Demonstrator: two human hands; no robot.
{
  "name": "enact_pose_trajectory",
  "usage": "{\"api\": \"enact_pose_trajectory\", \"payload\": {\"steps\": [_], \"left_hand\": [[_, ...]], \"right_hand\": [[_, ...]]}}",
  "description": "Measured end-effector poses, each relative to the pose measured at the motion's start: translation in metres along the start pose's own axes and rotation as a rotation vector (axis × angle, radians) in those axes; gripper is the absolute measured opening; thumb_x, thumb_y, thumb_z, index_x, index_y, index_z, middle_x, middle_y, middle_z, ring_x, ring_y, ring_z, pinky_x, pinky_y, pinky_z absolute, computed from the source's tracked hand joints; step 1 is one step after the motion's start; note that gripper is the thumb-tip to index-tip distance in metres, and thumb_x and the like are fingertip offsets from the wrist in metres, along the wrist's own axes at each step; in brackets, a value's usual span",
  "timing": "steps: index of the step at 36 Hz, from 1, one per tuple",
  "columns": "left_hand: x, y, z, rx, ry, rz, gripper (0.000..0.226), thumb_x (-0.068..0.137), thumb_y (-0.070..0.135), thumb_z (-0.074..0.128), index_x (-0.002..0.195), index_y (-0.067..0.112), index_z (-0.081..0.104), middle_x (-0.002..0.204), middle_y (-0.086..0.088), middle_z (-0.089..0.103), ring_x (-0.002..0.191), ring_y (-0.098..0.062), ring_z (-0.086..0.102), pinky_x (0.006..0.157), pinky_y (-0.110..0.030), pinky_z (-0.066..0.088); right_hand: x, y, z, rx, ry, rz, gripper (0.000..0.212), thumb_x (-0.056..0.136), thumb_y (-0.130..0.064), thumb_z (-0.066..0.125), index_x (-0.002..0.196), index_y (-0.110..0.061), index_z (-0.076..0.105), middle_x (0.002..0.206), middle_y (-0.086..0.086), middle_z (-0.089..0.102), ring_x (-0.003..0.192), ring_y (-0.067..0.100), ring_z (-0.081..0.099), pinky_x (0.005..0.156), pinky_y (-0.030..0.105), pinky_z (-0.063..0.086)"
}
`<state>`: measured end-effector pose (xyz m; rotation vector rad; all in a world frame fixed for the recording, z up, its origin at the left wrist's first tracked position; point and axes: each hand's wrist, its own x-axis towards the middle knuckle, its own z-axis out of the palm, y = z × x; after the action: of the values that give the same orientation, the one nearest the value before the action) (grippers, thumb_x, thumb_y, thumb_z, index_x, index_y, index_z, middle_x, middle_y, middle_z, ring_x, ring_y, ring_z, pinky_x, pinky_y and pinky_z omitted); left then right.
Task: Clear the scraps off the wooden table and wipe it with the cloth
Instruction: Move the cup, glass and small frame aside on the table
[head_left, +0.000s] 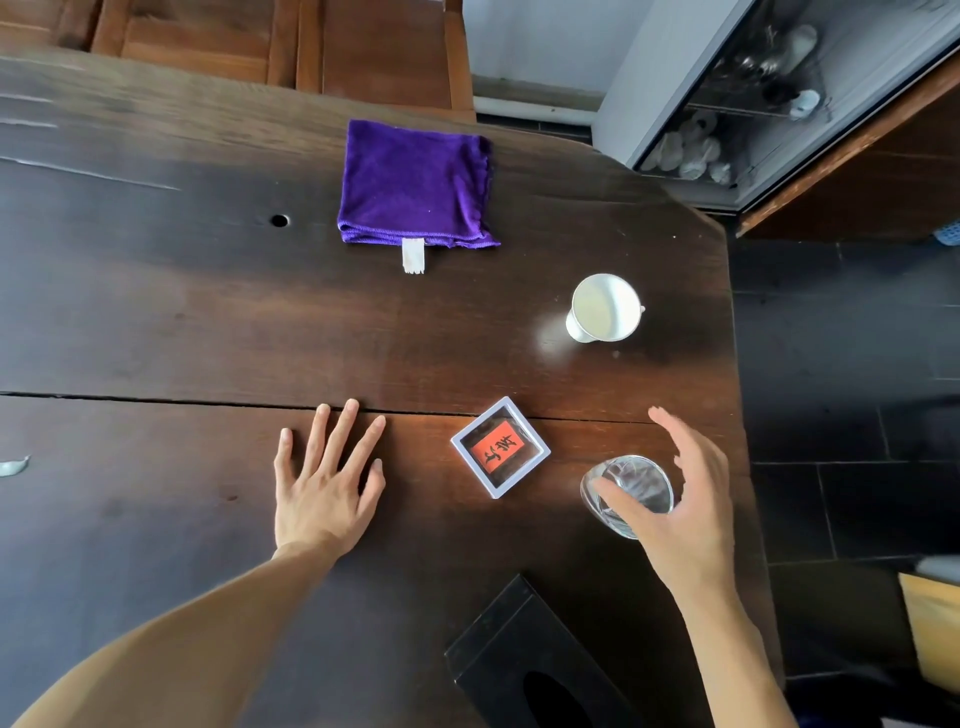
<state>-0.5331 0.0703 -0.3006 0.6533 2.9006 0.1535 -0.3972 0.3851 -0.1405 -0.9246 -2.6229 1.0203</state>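
A folded purple cloth (415, 184) with a white tag lies at the far middle of the dark wooden table (182, 322). My left hand (324, 478) rests flat on the table, fingers spread, holding nothing. My right hand (675, 499) hovers over a clear glass (631, 491) near the right edge; thumb and fingers curve around its rim but stay apart. A small pale scrap (14, 466) lies at the far left edge of the view.
A white-framed square case (500, 448) with a red label lies between my hands. A white cup (605, 307) stands beyond it. A black tissue box (524, 660) sits near me. Wooden chairs stand behind the table; dark tiled floor lies to the right.
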Motion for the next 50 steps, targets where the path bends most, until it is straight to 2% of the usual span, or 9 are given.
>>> {"api": "enact_pose_trajectory", "payload": {"steps": [3, 8, 10, 13, 18, 30, 37, 45, 50], "left_hand": [[0.0, 0.0, -0.001, -0.003, -0.007, -0.003, 0.058, 0.102, 0.05, 0.025, 0.159, 0.041, 0.026, 0.171, 0.007, 0.013, 0.159, -0.021, 0.003, 0.126, -0.057, 0.007], [0.0, 0.0, 0.0, 0.0, -0.014, 0.001, 0.057, 0.103, 0.05, 0.026, 0.159, 0.042, 0.024, 0.17, 0.008, 0.008, 0.159, -0.02, 0.0, 0.126, -0.057, 0.005], [0.0, -0.001, 0.0, -0.007, -0.012, 0.001, 0.058, 0.102, 0.05, 0.027, 0.159, 0.043, 0.023, 0.171, 0.008, 0.009, 0.159, -0.02, 0.0, 0.126, -0.057, 0.005], [0.0, -0.001, 0.001, -0.015, -0.008, 0.003, 0.057, 0.102, 0.05, 0.028, 0.159, 0.044, 0.023, 0.171, 0.009, 0.01, 0.159, -0.019, 0.0, 0.126, -0.056, 0.005], [0.0, -0.002, 0.003, -0.019, 0.003, 0.01, 0.058, 0.103, 0.051, 0.027, 0.16, 0.045, 0.019, 0.171, 0.008, 0.009, 0.159, -0.02, 0.001, 0.125, -0.057, 0.006], [0.001, -0.004, 0.007, -0.02, 0.003, 0.018, 0.057, 0.104, 0.053, 0.02, 0.16, 0.044, 0.019, 0.172, 0.007, 0.011, 0.159, -0.022, 0.004, 0.125, -0.059, 0.009], [0.001, -0.004, 0.006, -0.023, -0.003, 0.018, 0.057, 0.104, 0.053, 0.018, 0.16, 0.044, 0.017, 0.172, 0.006, 0.011, 0.159, -0.022, 0.004, 0.125, -0.059, 0.008], [0.0, -0.005, 0.007, -0.01, -0.001, 0.024, 0.058, 0.103, 0.051, 0.025, 0.16, 0.044, 0.018, 0.172, 0.007, 0.009, 0.159, -0.022, 0.003, 0.126, -0.058, 0.006], [0.0, -0.005, 0.008, -0.013, 0.001, 0.025, 0.058, 0.103, 0.051, 0.026, 0.16, 0.043, 0.02, 0.172, 0.007, 0.01, 0.159, -0.022, 0.004, 0.125, -0.058, 0.006]], "right_hand": [[0.012, -0.014, 0.012, -0.044, -0.108, -0.09, 0.089, 0.065, -0.053, 0.086, 0.142, -0.022, 0.054, 0.146, -0.01, 0.049, 0.131, 0.009, 0.046, 0.099, 0.015, 0.033], [0.03, -0.027, 0.043, -0.179, -0.421, -0.202, 0.102, 0.065, -0.062, 0.082, 0.152, -0.038, 0.034, 0.153, -0.024, 0.033, 0.131, -0.029, 0.013, 0.101, 0.007, 0.019], [0.036, -0.027, 0.057, -0.225, -0.521, -0.237, 0.107, 0.066, -0.057, 0.087, 0.154, -0.039, 0.028, 0.159, -0.017, 0.031, 0.135, -0.023, 0.016, 0.11, 0.012, 0.02], [0.044, -0.024, 0.075, -0.322, -0.641, -0.293, 0.112, 0.068, -0.053, 0.089, 0.155, -0.038, 0.02, 0.162, -0.015, 0.024, 0.148, 0.002, 0.022, 0.118, 0.034, 0.028], [0.053, -0.016, 0.098, -0.526, -0.747, -0.375, 0.119, 0.072, -0.048, 0.088, 0.159, -0.034, 0.007, 0.168, -0.012, 0.01, 0.156, 0.014, 0.007, 0.122, 0.041, 0.021], [0.045, -0.013, 0.119, -0.366, -0.67, -0.152, 0.116, 0.073, -0.039, 0.089, 0.159, -0.029, 0.012, 0.166, -0.011, 0.015, 0.151, 0.011, 0.019, 0.117, 0.038, 0.035], [0.037, -0.014, 0.133, -0.309, -0.567, -0.114, 0.117, 0.069, -0.046, 0.091, 0.159, -0.024, 0.019, 0.164, -0.008, 0.023, 0.144, 0.013, 0.024, 0.117, 0.035, 0.033], [0.04, -0.005, 0.138, -0.288, -0.6, -0.146, 0.115, 0.071, -0.031, 0.092, 0.159, -0.026, 0.019, 0.163, -0.009, 0.021, 0.144, 0.012, 0.021, 0.117, 0.04, 0.036], [0.042, -0.004, 0.14, -0.251, -0.569, -0.147, 0.108, 0.068, -0.033, 0.094, 0.154, -0.024, 0.029, 0.158, -0.008, 0.031, 0.138, 0.008, 0.026, 0.114, 0.033, 0.037]]}}
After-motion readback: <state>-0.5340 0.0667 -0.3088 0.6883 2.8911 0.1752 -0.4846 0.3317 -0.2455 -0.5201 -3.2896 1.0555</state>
